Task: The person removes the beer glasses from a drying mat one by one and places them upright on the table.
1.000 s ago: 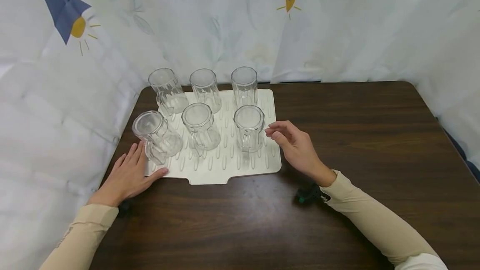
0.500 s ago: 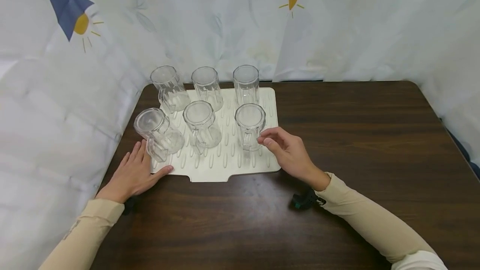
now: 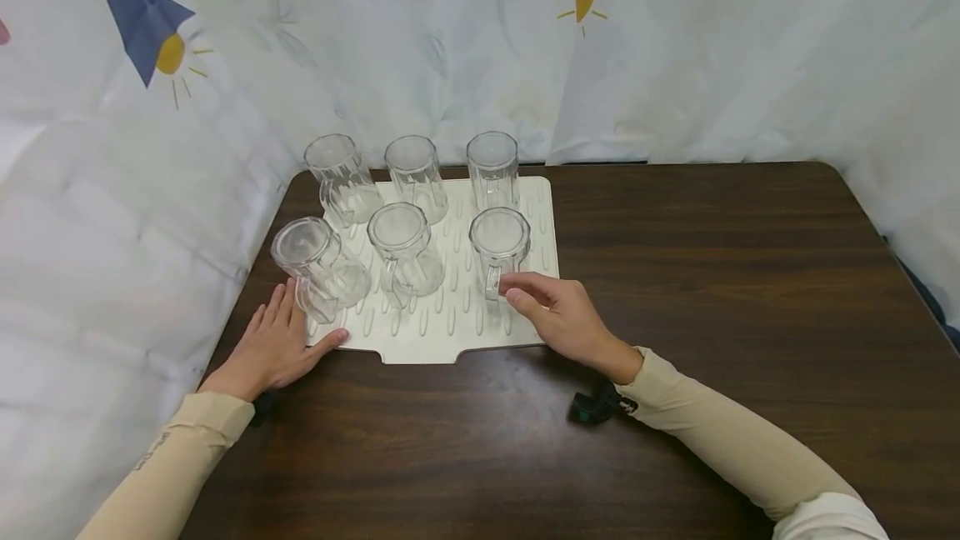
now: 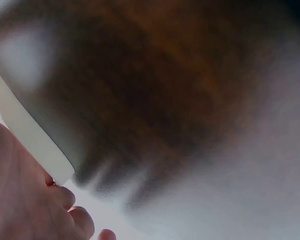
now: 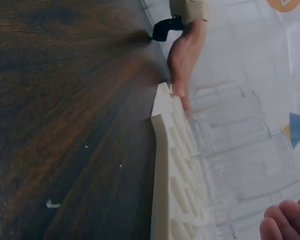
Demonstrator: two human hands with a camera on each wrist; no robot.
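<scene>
Several clear glass mugs stand in two rows on a white ridged draining tray (image 3: 420, 347). Near the front right mug (image 3: 500, 240), my right hand (image 3: 562, 317) has its fingertips right at the handle (image 3: 492, 282), fingers loosely bent and thumb below them. In the right wrist view only the bent fingers (image 5: 285, 220) show, at the lower right corner. My left hand (image 3: 270, 352) lies at the tray's front left corner, fingers straight and thumb over the front edge. Just above it is the front left mug (image 3: 307, 252). The left wrist view shows that hand (image 4: 25, 190) beside the tray's edge (image 4: 35, 135).
The tray lies at the back left of a dark wooden table (image 3: 712, 273). Behind and to the left hangs a white printed sheet (image 3: 420, 48). Other mugs stand at the front middle (image 3: 397, 232), back left (image 3: 333, 157), back middle (image 3: 411, 158) and back right (image 3: 492, 155).
My right hand has moved left and nearer, from beside the front right mug to its handle. My left hand stays at the tray's corner; the mugs keep their places.
</scene>
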